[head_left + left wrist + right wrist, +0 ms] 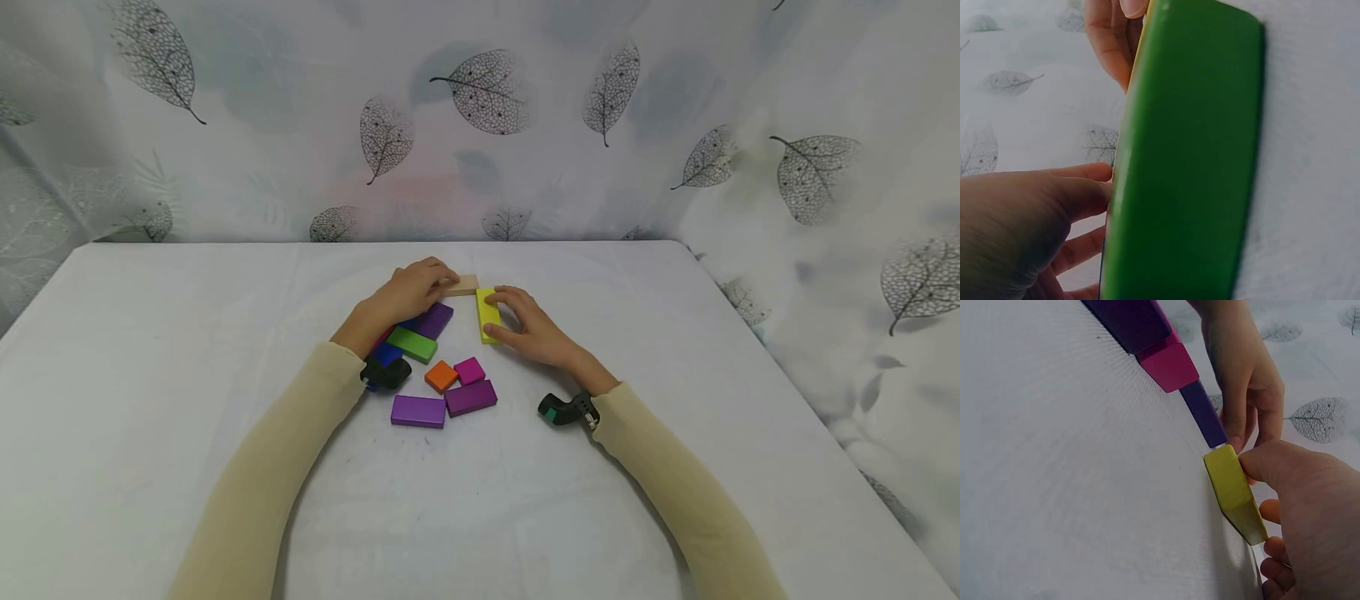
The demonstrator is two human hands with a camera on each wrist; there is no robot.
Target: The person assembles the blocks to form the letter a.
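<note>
At the far part of the table, my left hand [408, 292] pinches the left end of a plain wooden block [465, 286]. My right hand [536, 327] holds a yellow block [487, 317], its thumb at the near end and its fingers toward the far end. The yellow block lies flat on the cloth, its far end close to the wooden block's right end. Under and beside the left wrist are a green block [412, 343], a purple block [436, 321] and blue blocks [386, 353]; a red one is mostly hidden. The green block [1185, 150] fills much of the left wrist view.
Nearer me lie an orange block [441, 377], a magenta block [469, 371], a dark purple block [471, 399] and a violet block [417, 411]. A white cloth covers the table [465, 517]. A leaf-patterned curtain [480, 167] hangs behind the far edge.
</note>
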